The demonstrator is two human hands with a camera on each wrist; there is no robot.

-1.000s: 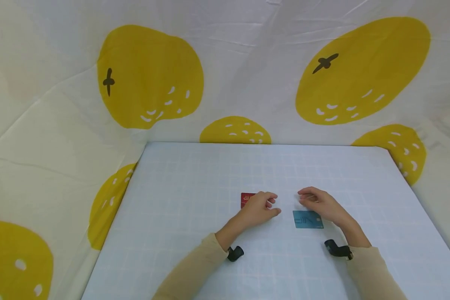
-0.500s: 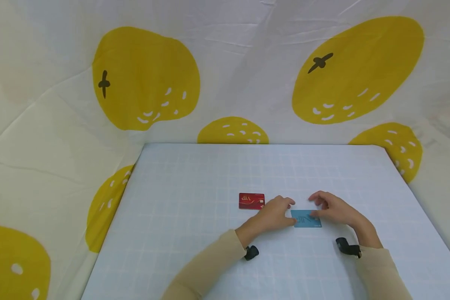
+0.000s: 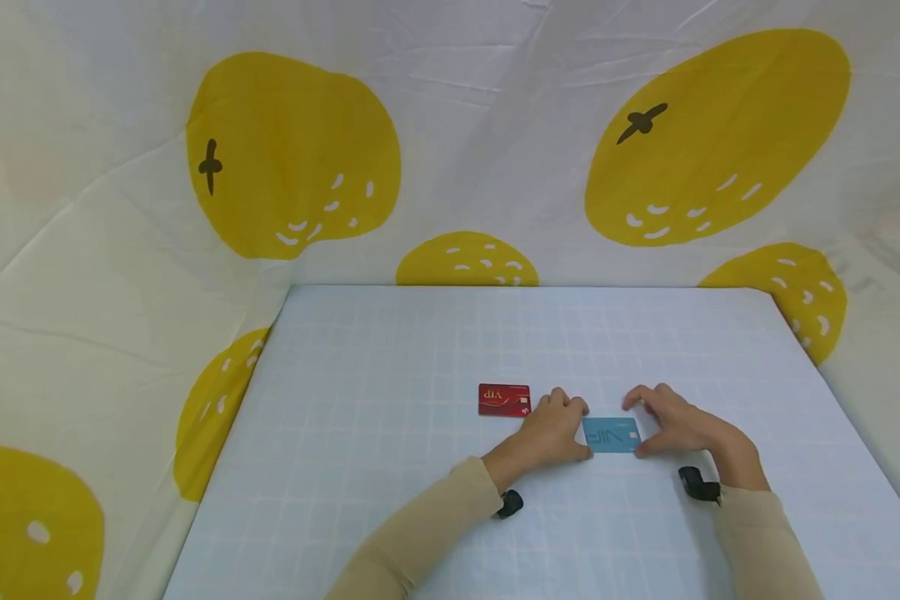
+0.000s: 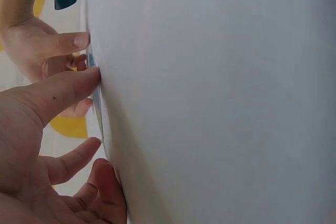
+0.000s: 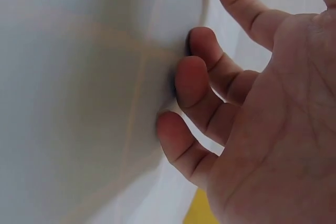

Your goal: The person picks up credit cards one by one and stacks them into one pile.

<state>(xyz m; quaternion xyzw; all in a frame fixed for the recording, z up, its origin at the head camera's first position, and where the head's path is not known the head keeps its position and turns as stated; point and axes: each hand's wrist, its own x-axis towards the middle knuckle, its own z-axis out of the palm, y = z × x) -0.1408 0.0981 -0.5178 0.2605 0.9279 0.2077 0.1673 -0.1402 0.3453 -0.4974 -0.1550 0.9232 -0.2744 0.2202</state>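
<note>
A blue card with VIP lettering (image 3: 612, 435) lies flat on the white table between the two hands. My left hand (image 3: 551, 432) is at its left side, thumb tip at the near left corner and forefinger by the far left one. Opposite it, my right hand (image 3: 677, 427) has its thumb at the near right corner, while its bent forefinger arches beyond the far edge. In the left wrist view, thumb and fingers of the left hand (image 4: 31, 129) are spread apart at the table surface. The right wrist view has the right hand's (image 5: 268, 114) fingers bent, fingertips down at the tabletop.
A red VIP card (image 3: 504, 401) lies just left of the left hand. The table (image 3: 390, 350) has a pale grid cloth. Behind and left hangs a white curtain (image 3: 495, 150) with yellow fruit prints. Each wrist bears a black camera mount (image 3: 697, 484).
The left hand has moved right, off the red card to the blue card's left side. The right hand has shifted right, its thumb now at the blue card's near right corner.
</note>
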